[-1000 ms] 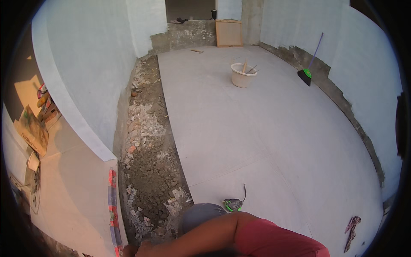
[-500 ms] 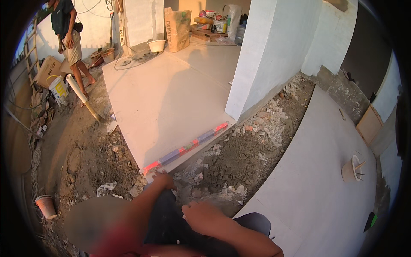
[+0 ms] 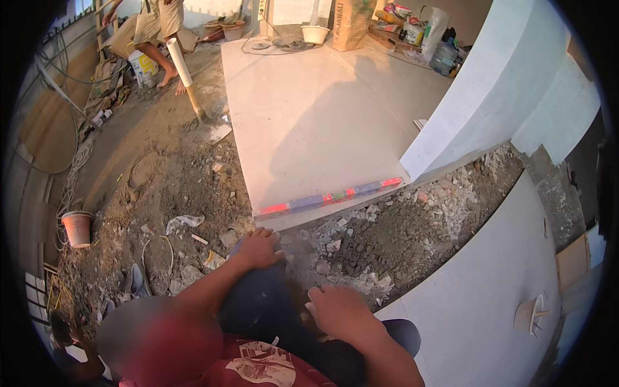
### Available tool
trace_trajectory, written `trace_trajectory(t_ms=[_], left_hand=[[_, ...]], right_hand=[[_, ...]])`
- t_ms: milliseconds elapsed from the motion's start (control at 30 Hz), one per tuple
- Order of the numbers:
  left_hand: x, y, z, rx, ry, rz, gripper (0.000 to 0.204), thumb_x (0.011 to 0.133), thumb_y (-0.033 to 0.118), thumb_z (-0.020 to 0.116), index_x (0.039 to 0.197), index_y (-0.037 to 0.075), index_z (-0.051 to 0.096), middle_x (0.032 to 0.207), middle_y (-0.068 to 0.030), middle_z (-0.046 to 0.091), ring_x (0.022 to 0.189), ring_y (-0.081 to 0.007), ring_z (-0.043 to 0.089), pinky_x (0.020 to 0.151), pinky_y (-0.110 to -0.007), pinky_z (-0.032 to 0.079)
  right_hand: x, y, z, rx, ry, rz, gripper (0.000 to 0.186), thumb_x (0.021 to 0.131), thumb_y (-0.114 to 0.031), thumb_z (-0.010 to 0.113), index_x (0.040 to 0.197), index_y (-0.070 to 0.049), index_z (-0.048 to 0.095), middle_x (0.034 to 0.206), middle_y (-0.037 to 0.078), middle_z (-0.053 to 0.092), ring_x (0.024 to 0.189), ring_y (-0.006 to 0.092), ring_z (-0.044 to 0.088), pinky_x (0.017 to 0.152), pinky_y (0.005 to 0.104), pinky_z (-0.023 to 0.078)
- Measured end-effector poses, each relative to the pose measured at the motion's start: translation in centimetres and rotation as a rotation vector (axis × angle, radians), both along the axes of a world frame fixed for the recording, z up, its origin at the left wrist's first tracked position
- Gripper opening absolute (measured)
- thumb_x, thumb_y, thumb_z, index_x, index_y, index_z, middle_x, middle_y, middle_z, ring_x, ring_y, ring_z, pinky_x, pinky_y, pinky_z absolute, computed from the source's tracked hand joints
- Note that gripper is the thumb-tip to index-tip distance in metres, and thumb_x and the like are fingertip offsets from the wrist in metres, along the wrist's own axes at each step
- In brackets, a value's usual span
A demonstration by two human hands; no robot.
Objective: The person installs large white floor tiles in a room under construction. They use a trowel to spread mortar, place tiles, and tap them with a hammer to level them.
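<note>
The left hand [image 3: 259, 249] rests released on a dark-trousered knee [image 3: 255, 293], near the front-left corner of a beige tiled floor [image 3: 309, 142]; along its front edge lies a long red-and-blue bar [image 3: 332, 197]. The right hand [image 3: 342, 314] curls, its hold impossible to tell. Grey rubble [image 3: 387, 238] separates a wide pale-grey floor [image 3: 464, 277].

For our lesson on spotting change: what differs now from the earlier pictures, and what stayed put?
Since the first picture, the view has swung left: the bucket now appears far right, and the broom is out of view. The left hand, on a leg, and the right hand, curled, now show clearly. No grasp or release is visible. The level still lies along the floor edge.
</note>
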State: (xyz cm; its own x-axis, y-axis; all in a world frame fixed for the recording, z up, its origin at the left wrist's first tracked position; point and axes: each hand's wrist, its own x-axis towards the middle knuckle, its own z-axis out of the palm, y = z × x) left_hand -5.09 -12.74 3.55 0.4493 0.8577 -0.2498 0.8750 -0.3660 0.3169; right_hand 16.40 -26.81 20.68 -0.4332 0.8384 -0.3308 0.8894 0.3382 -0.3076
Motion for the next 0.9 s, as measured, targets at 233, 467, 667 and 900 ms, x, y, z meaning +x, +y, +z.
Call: trace_trajectory(t_ms=[233, 467, 667, 900], left_hand=[[-8.7, -5.7, -0.6, -0.166, -0.375, 0.153, 0.088, 0.089, 0.066, 0.049, 0.152, 0.008, 0.029, 0.158, -0.0178, 0.024, 0.146, -0.0368, 0.022, 0.118, -0.046, 0.022], [-26.0, -18.9, -9.7, -0.538, -0.008, 0.953, 0.087, 0.085, 0.063, 0.057, 0.137, -0.006, 0.047, 0.137, -0.0283, 0.05, 0.129, -0.0416, 0.048, 0.108, -0.046, 0.039], [-33.5, -45.5, -15.0, -1.07, 0.408, 0.919, 0.047, 0.09, 0.045, 0.056, 0.119, 0.01, 0.068, 0.13, -0.0147, 0.062, 0.118, -0.0315, 0.061, 0.097, -0.048, 0.046], [-22.1, -42.2, -15.9, -1.101, 0.063, 1.118, 0.047, 0.091, 0.045, 0.056, 0.119, 0.01, 0.068, 0.129, -0.0144, 0.062, 0.118, -0.0312, 0.061, 0.097, -0.048, 0.046]], right_hand=[[-1.8, -0.1, 1.6, -0.026, 0.055, -0.018, 0.022, 0.091, -0.019, 0.06, 0.105, -0.002, 0.061, 0.094, 0.019, 0.064, 0.086, 0.0377, 0.064, 0.078, 0.0474, 0.049], [-1.3, -0.8, 2.9, -0.078, -0.057, -0.096, 0.037, 0.097, -0.025, 0.05, 0.122, -0.001, 0.061, 0.12, 0.022, 0.062, 0.113, 0.041, 0.056, 0.097, 0.0477, 0.044], [-0.7, -0.2, 0.6, -0.159, 0.008, -0.065, 0.038, 0.099, -0.027, 0.047, 0.127, -0.003, 0.058, 0.124, 0.023, 0.06, 0.115, 0.0412, 0.054, 0.099, 0.0468, 0.042], [0.1, 2.3, -2.5, -0.242, -0.099, -0.028, 0.039, 0.099, -0.03, 0.048, 0.125, -0.004, 0.059, 0.118, 0.022, 0.062, 0.112, 0.0413, 0.056, 0.095, 0.0466, 0.043]])
